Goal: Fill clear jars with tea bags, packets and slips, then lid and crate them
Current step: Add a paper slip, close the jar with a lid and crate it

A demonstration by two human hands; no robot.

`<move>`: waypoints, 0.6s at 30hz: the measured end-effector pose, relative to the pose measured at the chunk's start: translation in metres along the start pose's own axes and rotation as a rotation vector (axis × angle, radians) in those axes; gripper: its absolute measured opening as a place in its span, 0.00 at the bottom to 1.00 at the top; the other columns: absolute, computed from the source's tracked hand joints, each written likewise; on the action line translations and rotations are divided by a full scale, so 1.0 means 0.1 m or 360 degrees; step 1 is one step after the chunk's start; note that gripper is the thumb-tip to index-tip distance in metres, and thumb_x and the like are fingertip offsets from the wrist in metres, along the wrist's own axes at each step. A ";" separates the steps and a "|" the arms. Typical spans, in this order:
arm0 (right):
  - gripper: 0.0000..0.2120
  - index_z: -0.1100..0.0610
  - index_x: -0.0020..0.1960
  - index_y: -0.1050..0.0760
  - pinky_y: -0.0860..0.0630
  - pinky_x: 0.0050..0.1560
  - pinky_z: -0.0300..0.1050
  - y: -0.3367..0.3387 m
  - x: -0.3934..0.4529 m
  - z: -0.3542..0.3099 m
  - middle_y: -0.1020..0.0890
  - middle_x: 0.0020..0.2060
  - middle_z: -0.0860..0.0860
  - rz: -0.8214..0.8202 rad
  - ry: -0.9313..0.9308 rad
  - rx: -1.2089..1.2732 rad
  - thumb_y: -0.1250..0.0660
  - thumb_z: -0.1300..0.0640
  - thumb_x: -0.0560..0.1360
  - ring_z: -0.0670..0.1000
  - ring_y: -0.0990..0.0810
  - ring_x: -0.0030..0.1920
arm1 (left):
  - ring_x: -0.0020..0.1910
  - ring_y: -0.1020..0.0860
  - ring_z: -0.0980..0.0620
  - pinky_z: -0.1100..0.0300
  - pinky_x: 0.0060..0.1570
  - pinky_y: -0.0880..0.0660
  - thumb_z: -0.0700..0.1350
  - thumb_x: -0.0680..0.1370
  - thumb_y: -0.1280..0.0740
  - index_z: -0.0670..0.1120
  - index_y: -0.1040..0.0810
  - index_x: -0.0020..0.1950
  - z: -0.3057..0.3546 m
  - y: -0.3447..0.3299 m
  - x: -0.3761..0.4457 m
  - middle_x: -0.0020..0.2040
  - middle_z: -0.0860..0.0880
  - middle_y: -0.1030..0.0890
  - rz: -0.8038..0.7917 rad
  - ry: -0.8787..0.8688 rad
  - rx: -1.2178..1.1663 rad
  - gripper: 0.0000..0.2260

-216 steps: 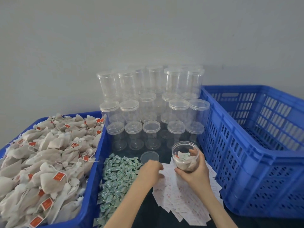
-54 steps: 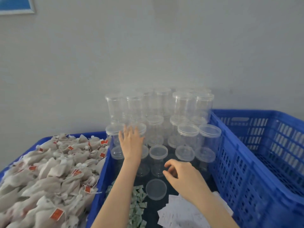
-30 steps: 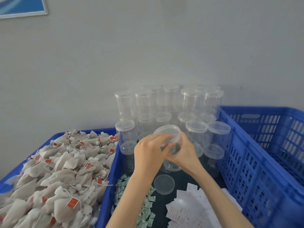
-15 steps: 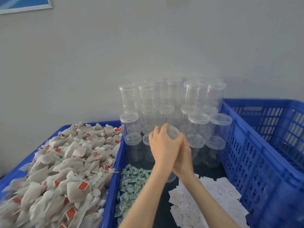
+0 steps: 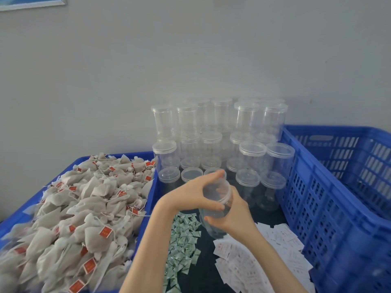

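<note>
The left hand [image 5: 190,193] curls over the top of a clear, empty, round plastic jar [image 5: 215,210], its fingers wrapped around the clear screw lid [image 5: 216,192], apparently twisting it off. The right hand [image 5: 234,214] cups the jar's body from below and behind, fingers curled around the wall, holding it tilted above the dark worktop [image 5: 205,271].

The risk here, as a judgement, is slip: the jar is smooth and light, so a lid that sticks and then frees suddenly could jerk the jar out of the right hand or send the lid toward the stacked clear lidded jars [image 5: 222,140] just behind, which look easy to topple.

Below the hands lies a heap of small green-and-white folded packets [image 5: 182,237], and to its right a spread of white paper slips with red print [image 5: 275,256]. Further left, a blue plastic crate [image 5: 148,208] is heaped with beige tea bags carrying red tags [image 5: 84,208]. To the right stands a second blue slotted plastic crate [image 5: 338,208], whose inside shows no jars in the visible part.
</note>
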State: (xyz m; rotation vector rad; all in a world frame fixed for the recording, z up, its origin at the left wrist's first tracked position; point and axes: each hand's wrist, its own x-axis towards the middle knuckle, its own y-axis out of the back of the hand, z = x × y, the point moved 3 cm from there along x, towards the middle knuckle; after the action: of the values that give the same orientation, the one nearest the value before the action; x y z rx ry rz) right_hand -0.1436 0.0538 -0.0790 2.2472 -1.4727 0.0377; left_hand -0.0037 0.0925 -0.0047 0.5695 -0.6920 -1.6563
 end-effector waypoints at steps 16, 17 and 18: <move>0.38 0.33 0.60 0.36 0.29 0.46 0.22 -0.08 -0.10 0.19 0.24 0.56 0.34 0.0099 0.0043 -0.0166 0.21 0.43 0.56 0.29 0.27 0.55 | 0.69 0.35 0.46 0.52 0.64 0.33 0.59 0.71 0.30 0.55 0.37 0.74 0.11 -0.02 0.05 0.70 0.48 0.32 -0.0122 0.0238 0.0706 0.33; 0.37 0.32 0.59 0.35 0.29 0.46 0.22 -0.09 -0.11 0.19 0.24 0.55 0.34 0.0098 0.0050 -0.0179 0.20 0.45 0.57 0.30 0.26 0.55 | 0.68 0.33 0.45 0.49 0.64 0.32 0.66 0.70 0.33 0.55 0.36 0.72 0.09 -0.04 0.05 0.69 0.48 0.29 -0.0062 0.0345 0.0708 0.34; 0.36 0.32 0.58 0.35 0.29 0.46 0.23 -0.10 -0.11 0.20 0.24 0.55 0.34 0.0097 0.0057 -0.0183 0.20 0.47 0.57 0.31 0.26 0.55 | 0.67 0.31 0.44 0.47 0.64 0.31 0.71 0.68 0.38 0.55 0.36 0.72 0.06 -0.05 0.04 0.69 0.47 0.29 -0.0010 0.0477 0.0731 0.37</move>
State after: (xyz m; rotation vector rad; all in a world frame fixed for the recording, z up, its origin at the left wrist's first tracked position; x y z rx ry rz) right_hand -0.1444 0.0590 -0.1031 2.1001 -1.4857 0.0117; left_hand -0.0124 0.0899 -0.0040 1.1231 -0.8498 -1.3775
